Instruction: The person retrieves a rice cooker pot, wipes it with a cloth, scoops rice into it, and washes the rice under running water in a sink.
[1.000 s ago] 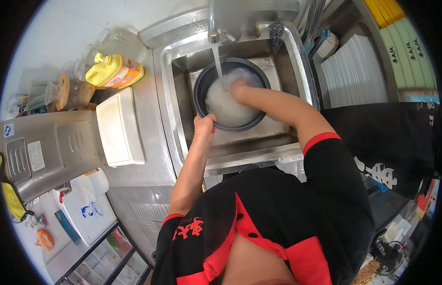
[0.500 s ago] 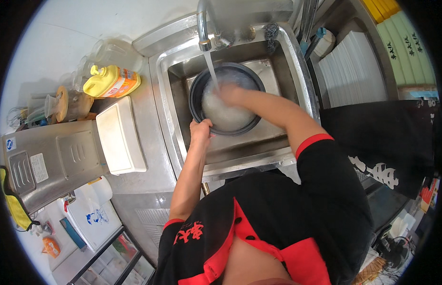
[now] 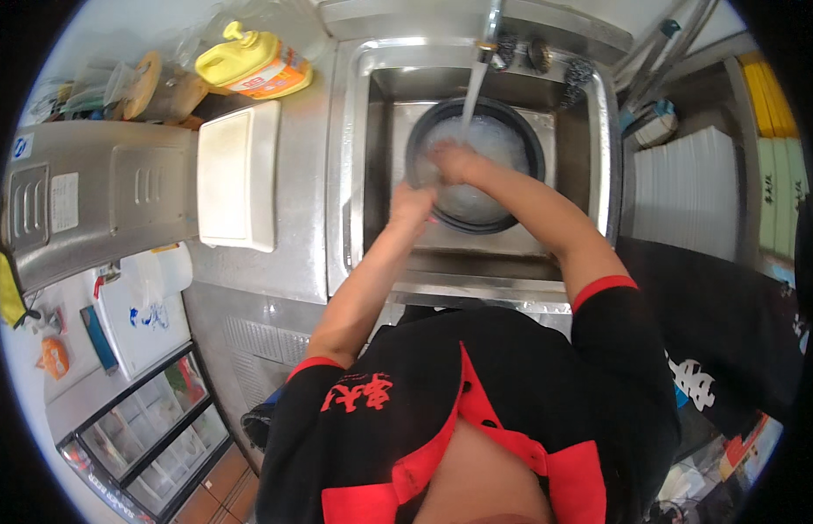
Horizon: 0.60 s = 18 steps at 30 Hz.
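A dark round pot [image 3: 536, 166] of cloudy whitish water [image 3: 498, 140] sits in the steel sink [image 3: 385, 87]. My left hand [image 3: 413, 203] grips the pot's rim at the near left, its fingers partly over the edge. Inside the pot, my right hand [image 3: 454, 163] is down at the water's surface, left of the middle; motion blur hides how its fingers are set. A stream of water [image 3: 473, 100] runs from the faucet [image 3: 488, 44] into the pot, close by my right hand. What lies under the cloudy water cannot be made out.
On the left counter are a yellow pump jug [image 3: 258, 65] and a white lidded box [image 3: 239, 179]. Dark scrubbers [image 3: 578, 74] hang at the sink's back edge. Right of the sink, a bin holds stacked white trays [image 3: 686, 192].
The whole view has shifted, so the sink appears farther right. My right hand has moved toward the pot's near left side, closer to my left hand, which stays at the rim.
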Tool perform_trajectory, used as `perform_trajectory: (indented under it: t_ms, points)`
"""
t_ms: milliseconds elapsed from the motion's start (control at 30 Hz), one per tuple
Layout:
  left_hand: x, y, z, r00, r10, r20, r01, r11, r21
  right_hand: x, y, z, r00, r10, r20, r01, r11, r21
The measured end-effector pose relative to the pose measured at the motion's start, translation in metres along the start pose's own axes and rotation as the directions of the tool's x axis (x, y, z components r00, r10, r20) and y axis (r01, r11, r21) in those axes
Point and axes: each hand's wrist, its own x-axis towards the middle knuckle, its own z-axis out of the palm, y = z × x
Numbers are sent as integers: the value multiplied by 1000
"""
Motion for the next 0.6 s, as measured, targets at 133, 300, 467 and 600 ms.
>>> perform_trajectory:
  t_ms: [133,300,467,600]
  points:
    - [16,-9,-6,992,-108,62,111,992,-63,-23,30,-17,942,268,204,-220,948,-229]
    - [9,-12,4,991,-130,19,131,986,-101,-51,-7,-48,602,30,798,5,999,-41]
    - [12,-19,-4,993,-110,37,111,993,-29,-16,-27,9,890,-11,456,-138,946,293]
    - [15,-18,-6,994,-101,36,103,994,-32,-5,13,-5,997,-36,70,45,990,-131]
